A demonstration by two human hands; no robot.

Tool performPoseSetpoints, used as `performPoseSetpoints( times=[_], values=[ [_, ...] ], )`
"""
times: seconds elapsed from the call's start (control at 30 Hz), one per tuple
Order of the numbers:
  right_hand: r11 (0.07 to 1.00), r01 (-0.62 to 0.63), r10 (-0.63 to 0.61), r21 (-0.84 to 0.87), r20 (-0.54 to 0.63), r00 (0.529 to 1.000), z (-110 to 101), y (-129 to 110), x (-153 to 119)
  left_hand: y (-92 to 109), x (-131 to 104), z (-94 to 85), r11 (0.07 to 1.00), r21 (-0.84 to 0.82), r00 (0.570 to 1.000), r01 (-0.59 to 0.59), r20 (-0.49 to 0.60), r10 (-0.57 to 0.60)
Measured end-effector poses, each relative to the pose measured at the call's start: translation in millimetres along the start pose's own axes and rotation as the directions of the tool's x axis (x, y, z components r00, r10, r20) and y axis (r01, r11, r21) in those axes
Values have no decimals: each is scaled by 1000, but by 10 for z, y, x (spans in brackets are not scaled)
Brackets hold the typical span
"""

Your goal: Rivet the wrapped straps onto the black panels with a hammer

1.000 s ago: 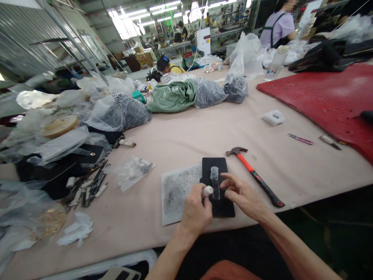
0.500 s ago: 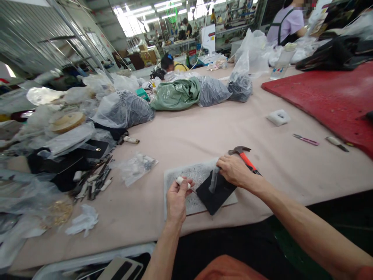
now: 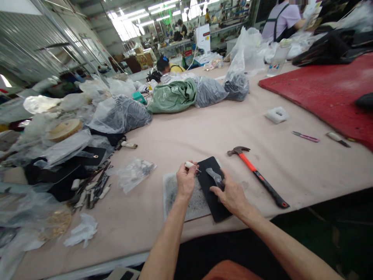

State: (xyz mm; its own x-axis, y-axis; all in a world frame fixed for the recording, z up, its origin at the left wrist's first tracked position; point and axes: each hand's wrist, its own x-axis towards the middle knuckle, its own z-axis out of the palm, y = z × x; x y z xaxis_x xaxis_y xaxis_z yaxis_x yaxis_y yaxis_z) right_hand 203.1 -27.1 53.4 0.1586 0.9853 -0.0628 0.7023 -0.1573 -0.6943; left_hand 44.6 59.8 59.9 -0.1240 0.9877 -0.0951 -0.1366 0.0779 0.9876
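Note:
My left hand (image 3: 186,182) is closed round the white handle of an awl (image 3: 190,165), whose thin metal shaft points right at the left edge of a black flat panel (image 3: 214,204). My right hand (image 3: 234,195) grips that panel by its right edge, thumb on the upper face. A crumpled strip of clear plastic (image 3: 214,175) lies on the panel beside my right fingers. Beneath is a grey, scuffed slab (image 3: 183,202), partly covered by the panel. To the right lies a claw hammer (image 3: 256,175) with an orange and black handle.
Tools with pale handles (image 3: 91,190) and a plastic bag of small parts (image 3: 136,173) lie left. Filled bags (image 3: 175,97) line the back. Right are a white block (image 3: 276,115), thread snips (image 3: 305,136), a knife (image 3: 338,139) and a red board (image 3: 320,89). Other people sit farther off.
My right hand has moved down from the panel's top to its right edge. The panel has turned more upright. The hammer now shows fully, and my left hand with the awl has shifted up and right.

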Motion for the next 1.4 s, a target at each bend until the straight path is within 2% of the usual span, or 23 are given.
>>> performPoseSetpoints(
  times=[0.1,0.2,0.33,0.43,0.5,0.73,1.17,1.4],
  values=[
    [997,66,-63,-51,50,997,16,-26,-49,-38,124,122,1000,12,999,-28,33,28],
    [996,77,-71,-54,107,992,65,-62,-103,-103,187,201,998,35,997,-51,58,49],
    [990,-8,-11,140,130,991,146,-83,-128,-277,185,208,995,52,995,-79,72,75],
    [945,-59,3,323,170,985,167,-67,-100,-398,165,174,998,19,997,-68,32,67],
    [920,-72,0,386,182,983,164,-49,-74,-440,159,160,997,12,997,-70,20,70],
    [886,-99,4,453,206,979,187,-3,-43,-437,157,159,996,19,993,-84,83,82],
    [887,-103,21,450,184,983,267,35,-57,-460,158,150,991,29,985,-129,120,125],
    [879,-107,23,464,184,983,269,28,-66,-478,172,144,994,7,987,-111,115,110]
  ],
)
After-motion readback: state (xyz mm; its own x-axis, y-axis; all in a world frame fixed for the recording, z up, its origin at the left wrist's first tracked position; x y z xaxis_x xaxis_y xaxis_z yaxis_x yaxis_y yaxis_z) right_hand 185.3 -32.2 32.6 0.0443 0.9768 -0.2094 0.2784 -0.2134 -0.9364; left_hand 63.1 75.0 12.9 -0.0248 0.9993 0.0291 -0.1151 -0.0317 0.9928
